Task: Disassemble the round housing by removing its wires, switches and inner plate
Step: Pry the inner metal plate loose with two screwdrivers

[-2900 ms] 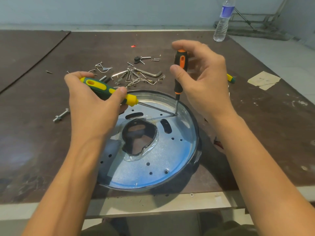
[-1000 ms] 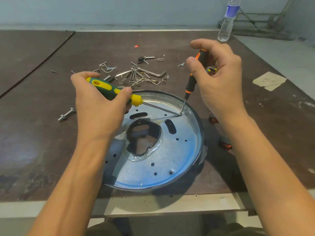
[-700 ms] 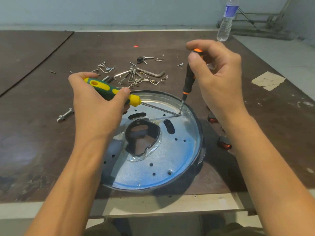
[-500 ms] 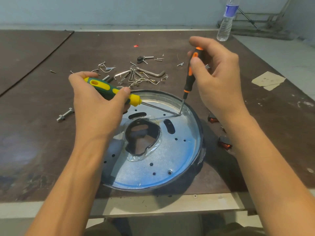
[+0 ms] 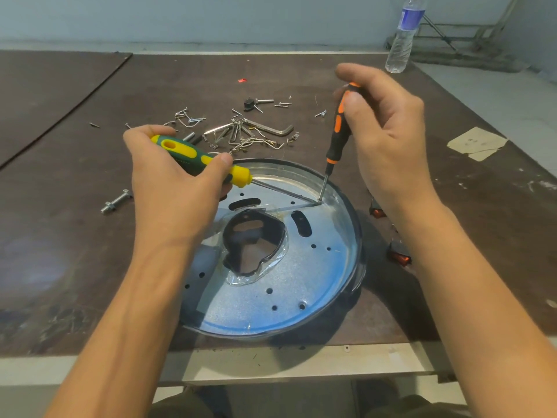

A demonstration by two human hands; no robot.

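The round housing point(image 5: 349, 224) lies at the table's near edge, its shiny metal inner plate point(image 5: 289, 285) facing up with a dark irregular opening at the middle. My left hand point(image 5: 171, 188) grips a green-and-yellow screwdriver point(image 5: 199, 159) held nearly flat, its shaft reaching right across the plate. My right hand point(image 5: 385, 128) holds a black-and-orange screwdriver point(image 5: 337, 131) almost upright. Both tips meet at one spot on the plate's far right, close to the rim. Two red switches point(image 5: 399, 256) lie on the table right of the housing, partly hidden by my right forearm.
A scatter of screws, wire clips and a hex key point(image 5: 271, 129) lies just beyond the housing. A bolt point(image 5: 116, 202) rests to the left. A water bottle point(image 5: 402, 37) stands at the far right corner, and paper scraps point(image 5: 476, 143) lie at right.
The black-and-orange screwdriver has rocked and turned in my right fingers while its tip stays at the same spot. My left hand and its screwdriver have barely moved.
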